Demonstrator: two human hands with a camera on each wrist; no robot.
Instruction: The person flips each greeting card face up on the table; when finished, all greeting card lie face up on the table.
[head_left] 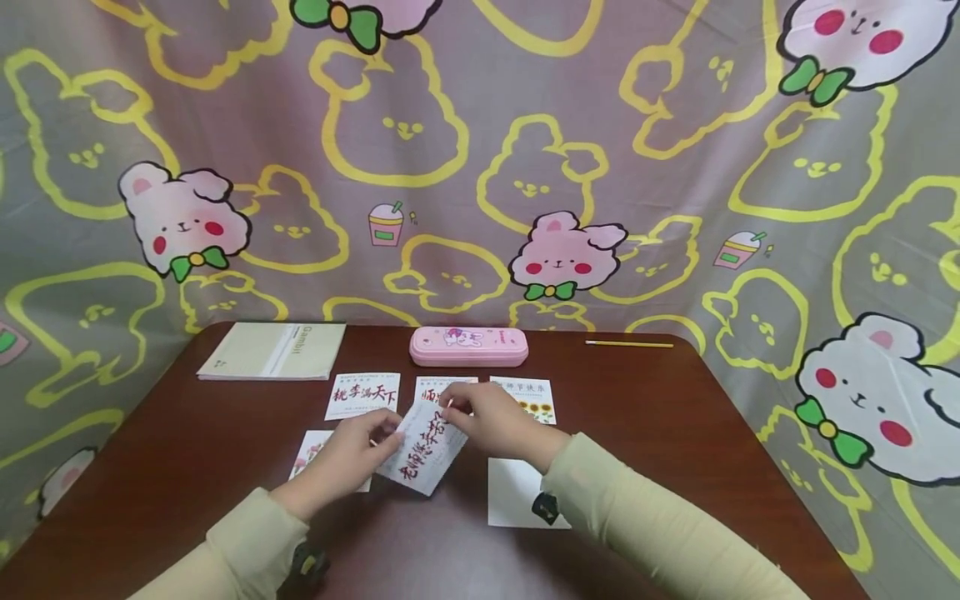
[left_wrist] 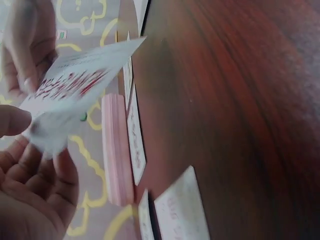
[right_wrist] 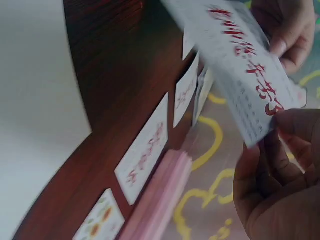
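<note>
Both hands hold a white card (head_left: pixel 426 454) with red handwritten-style characters, tilted above the table. My left hand (head_left: pixel 348 458) pinches its left edge with thumb and fingers. At the upper corner, my right hand (head_left: pixel 498 421) pinches it, as the right wrist view also shows. Beneath and around lie more cards: one with red characters (head_left: pixel 363 397), another red-lettered one (head_left: pixel 431 388) partly covered by the held card, and a sunflower card (head_left: pixel 538 410) partly behind the right hand. A card with pink pictures (head_left: pixel 306 450) is partly hidden by the left hand. Near the right sleeve lies a blank white card (head_left: pixel 513 493).
A pink pencil case (head_left: pixel 468 350) stands at the back middle of the brown table (head_left: pixel 420 550). A cream notebook (head_left: pixel 270 352) lies back left, a yellow pencil (head_left: pixel 630 343) back right. Behind the table hangs a rabbit-patterned curtain (head_left: pixel 450 208).
</note>
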